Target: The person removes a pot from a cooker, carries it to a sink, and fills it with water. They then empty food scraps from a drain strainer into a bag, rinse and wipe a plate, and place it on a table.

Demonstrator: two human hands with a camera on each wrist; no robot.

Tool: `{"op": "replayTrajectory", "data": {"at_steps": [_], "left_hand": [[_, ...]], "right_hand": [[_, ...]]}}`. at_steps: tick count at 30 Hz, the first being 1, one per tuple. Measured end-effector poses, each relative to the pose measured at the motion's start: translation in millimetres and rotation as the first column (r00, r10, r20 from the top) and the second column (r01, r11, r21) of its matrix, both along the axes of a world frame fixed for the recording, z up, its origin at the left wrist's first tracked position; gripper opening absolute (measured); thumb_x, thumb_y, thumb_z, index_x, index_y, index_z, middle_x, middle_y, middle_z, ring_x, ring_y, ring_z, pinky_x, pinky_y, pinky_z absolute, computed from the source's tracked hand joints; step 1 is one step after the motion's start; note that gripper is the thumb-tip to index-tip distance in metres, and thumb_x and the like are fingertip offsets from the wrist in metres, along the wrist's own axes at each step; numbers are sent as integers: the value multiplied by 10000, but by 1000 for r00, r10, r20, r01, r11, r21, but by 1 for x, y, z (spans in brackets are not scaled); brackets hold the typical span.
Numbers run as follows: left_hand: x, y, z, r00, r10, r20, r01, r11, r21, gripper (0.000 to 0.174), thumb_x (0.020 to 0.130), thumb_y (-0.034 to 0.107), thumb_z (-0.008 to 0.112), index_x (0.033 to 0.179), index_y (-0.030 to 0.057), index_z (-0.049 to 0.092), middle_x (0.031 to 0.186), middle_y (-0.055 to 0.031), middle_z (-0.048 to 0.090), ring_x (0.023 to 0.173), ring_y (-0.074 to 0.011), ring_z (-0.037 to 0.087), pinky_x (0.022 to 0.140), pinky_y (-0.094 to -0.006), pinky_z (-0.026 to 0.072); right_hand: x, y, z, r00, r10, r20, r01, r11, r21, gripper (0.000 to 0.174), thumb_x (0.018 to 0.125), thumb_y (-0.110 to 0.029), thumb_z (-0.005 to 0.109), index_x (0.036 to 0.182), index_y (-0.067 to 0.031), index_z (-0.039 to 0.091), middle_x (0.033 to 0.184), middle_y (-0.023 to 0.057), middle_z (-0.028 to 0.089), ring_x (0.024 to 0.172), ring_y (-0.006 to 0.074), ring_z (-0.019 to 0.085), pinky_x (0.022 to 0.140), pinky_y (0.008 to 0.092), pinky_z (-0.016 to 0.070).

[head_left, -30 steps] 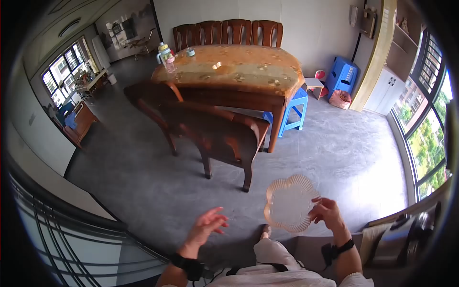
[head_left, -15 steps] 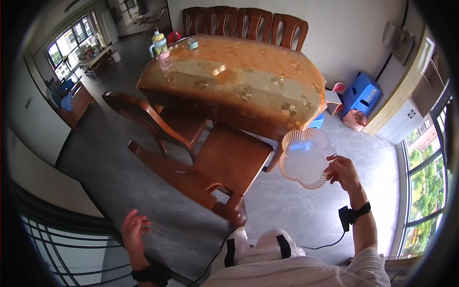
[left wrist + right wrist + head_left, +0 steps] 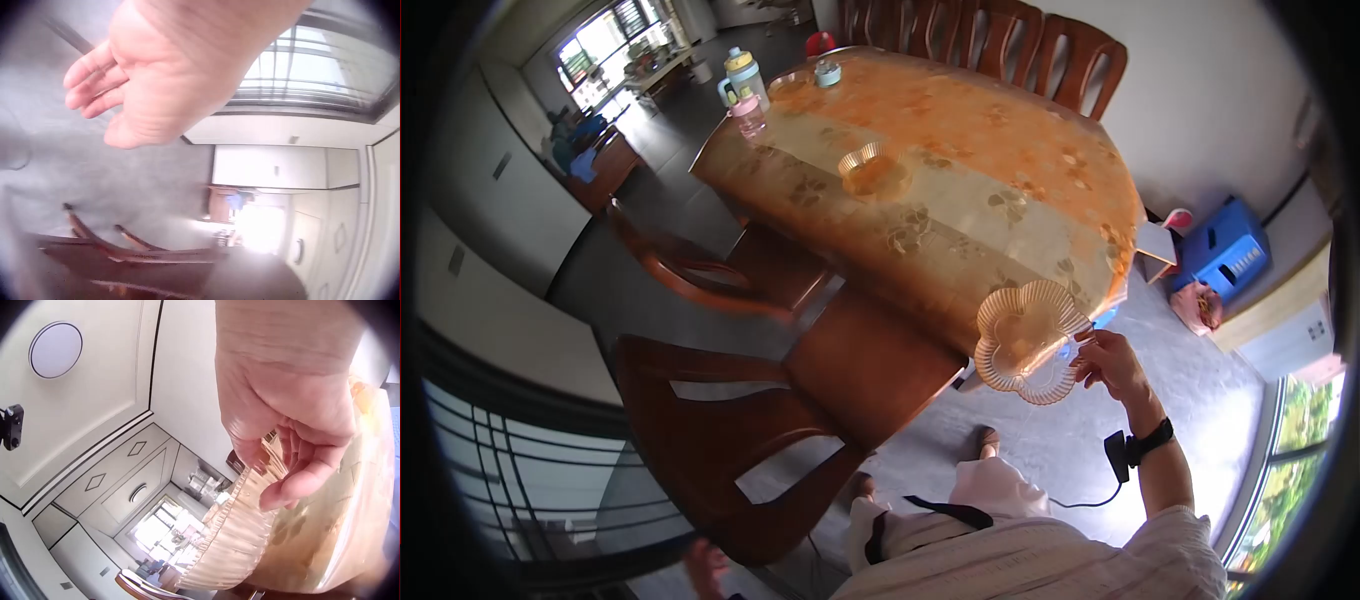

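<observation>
A see-through, flower-shaped plate (image 3: pixel 997 362) with a fluted rim is held out over the near right edge of the dining table (image 3: pixel 960 150). My right hand (image 3: pixel 1114 366) pinches it by its right side. In the right wrist view, the thumb and curled fingers of that hand (image 3: pixel 294 419) grip the ribbed rim of the plate (image 3: pixel 228 544). Low in the head view, my left hand (image 3: pixel 706 568) hangs beside a chair back, partly cut off. Seen from the left wrist, this hand (image 3: pixel 162 81) holds nothing, its fingers loosely bent above the floor.
A similar fluted dish (image 3: pixel 874 172) lies on the table. A pink-capped bottle (image 3: pixel 748 116), a yellow-lidded jug (image 3: pixel 745 75) and a small blue-topped jar (image 3: pixel 827 73) stand at its left end. Wooden chairs (image 3: pixel 730 440) fill the near left side. Blue plastic stools (image 3: pixel 1225 255) stand at right.
The view has turned and come closer to the table. The plate, still in my right hand, has gone from over the floor to the table edge. My left hand has dropped down and left.
</observation>
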State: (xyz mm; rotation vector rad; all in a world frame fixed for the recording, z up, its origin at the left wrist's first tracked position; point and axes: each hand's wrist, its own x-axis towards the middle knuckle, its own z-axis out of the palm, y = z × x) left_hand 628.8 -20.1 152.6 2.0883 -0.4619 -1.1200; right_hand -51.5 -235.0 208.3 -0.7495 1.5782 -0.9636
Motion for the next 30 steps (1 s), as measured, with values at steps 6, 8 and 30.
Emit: {"op": "replayTrajectory", "data": {"at_steps": [6,8,30], "left_hand": [[-181,15,-84,897,-109,-429,256,919,301,378,814,91,568,1172,-5,495,832,-98,626,711,-200,641,595,-299,522],[-233,-38,-76,884,-189,-427,296,934,200,346,803,72,573,1138,-3,525,826,-100,629,709,-200,645,602,-293,525],[-367,-612,-19,966,-228,-124,177,928,-328,400,859,285,564,1162,59,434,767,-140,576,587,-236,610,491,-325,502]], "right_hand": [[-58,-55,-9,988,141,60,-146,985,87,244,804,-126,564,999,20,550,706,97,638,518,149,613,414,242,478],[-67,-67,-11,984,165,74,-171,981,87,242,805,-127,566,996,20,552,709,97,640,517,150,614,412,239,478],[-102,-70,-35,981,-35,190,-2,982,189,323,791,-118,589,1069,39,539,739,92,641,563,150,622,457,234,488]]}}
